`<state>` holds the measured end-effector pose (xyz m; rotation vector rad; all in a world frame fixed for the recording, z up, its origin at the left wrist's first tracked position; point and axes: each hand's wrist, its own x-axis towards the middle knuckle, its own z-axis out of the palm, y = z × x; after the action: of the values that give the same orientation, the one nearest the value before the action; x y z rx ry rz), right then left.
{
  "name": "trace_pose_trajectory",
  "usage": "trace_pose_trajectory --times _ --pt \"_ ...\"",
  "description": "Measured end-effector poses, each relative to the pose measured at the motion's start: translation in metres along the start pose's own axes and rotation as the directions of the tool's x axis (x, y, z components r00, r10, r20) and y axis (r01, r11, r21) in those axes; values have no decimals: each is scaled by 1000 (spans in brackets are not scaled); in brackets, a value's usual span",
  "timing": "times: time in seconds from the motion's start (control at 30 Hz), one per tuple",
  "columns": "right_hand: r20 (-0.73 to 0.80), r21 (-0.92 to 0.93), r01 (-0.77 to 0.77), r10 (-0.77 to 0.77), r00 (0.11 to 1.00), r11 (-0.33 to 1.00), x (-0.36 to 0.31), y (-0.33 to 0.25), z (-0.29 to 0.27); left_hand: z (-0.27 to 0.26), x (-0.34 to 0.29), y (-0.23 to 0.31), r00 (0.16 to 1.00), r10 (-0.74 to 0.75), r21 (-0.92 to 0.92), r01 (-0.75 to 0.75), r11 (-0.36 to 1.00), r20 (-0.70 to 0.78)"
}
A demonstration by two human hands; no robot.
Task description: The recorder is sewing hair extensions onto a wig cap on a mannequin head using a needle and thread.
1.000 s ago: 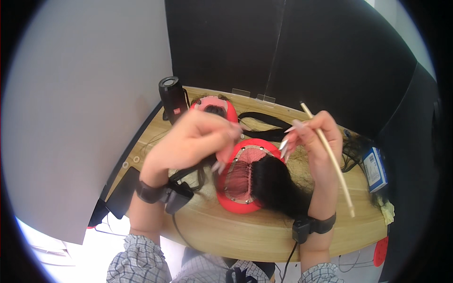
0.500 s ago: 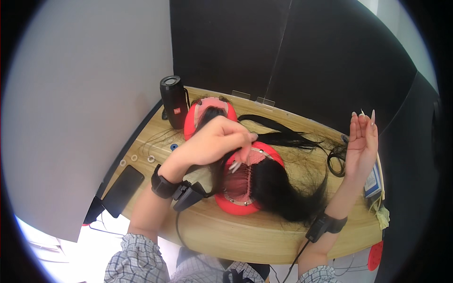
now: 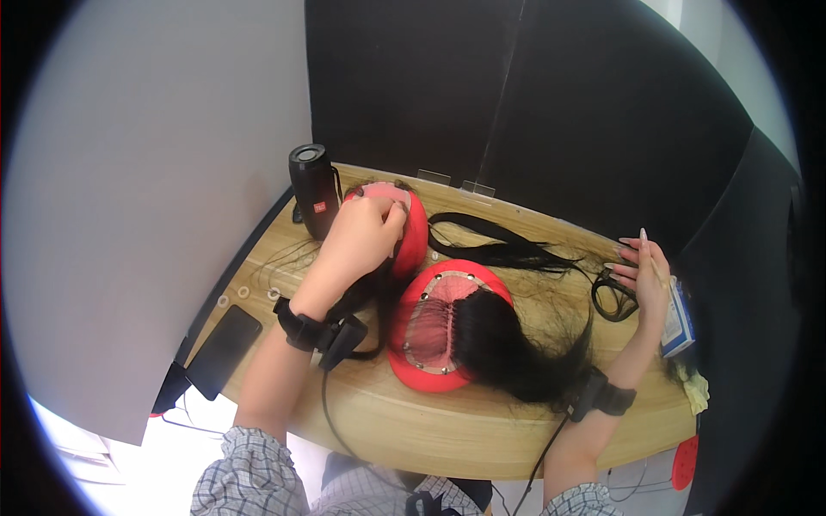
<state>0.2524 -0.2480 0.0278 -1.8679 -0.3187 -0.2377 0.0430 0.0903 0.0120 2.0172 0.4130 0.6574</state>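
My left hand (image 3: 366,232) is over the farther red wig block (image 3: 417,228), its fingers bent and pressed together at the pink cap on top. What they pinch is hidden; black hair hangs below the hand. A nearer red wig block (image 3: 409,374) bears a pink net cap (image 3: 428,327) pinned round its edge, with black hair (image 3: 508,344) swept to the right. Raised over the table's right side, my right hand (image 3: 650,275) has its fingers partly stretched out, and a thin pale stick (image 3: 659,273) shows along it, seemingly held by the thumb.
A black cylindrical speaker (image 3: 311,193) stands at the back left. Behind the blocks lies a long black hank of hair (image 3: 490,245). A dark phone (image 3: 225,351) and several small rings (image 3: 243,292) are at the left; a blue-and-white box (image 3: 678,322) stands at the right. Dark partitions (image 3: 413,86) close the back.
My left hand has moved from above the nearer block to the farther one, uncovering the nearer cap. My right hand has come lower and turned, with its fingers now pointing left.
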Motion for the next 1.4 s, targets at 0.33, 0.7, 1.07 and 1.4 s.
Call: trace_pose_trajectory --times 0.33,0.7,1.07,1.4 --pt "200 317 457 -530 824 831 -88 -94 65 -35 -33 42 892 402 -360 -312 879 208" --pt "435 422 539 -684 585 729 -132 -103 101 -18 -58 58 834 225 -350 -42 936 504" --pt "246 213 780 -805 540 588 -109 -86 104 -18 -49 51 866 396 -276 -318 907 304" --pt "367 108 475 -479 797 873 -71 -63 85 -31 -37 54 839 537 -850 -347 397 -92"
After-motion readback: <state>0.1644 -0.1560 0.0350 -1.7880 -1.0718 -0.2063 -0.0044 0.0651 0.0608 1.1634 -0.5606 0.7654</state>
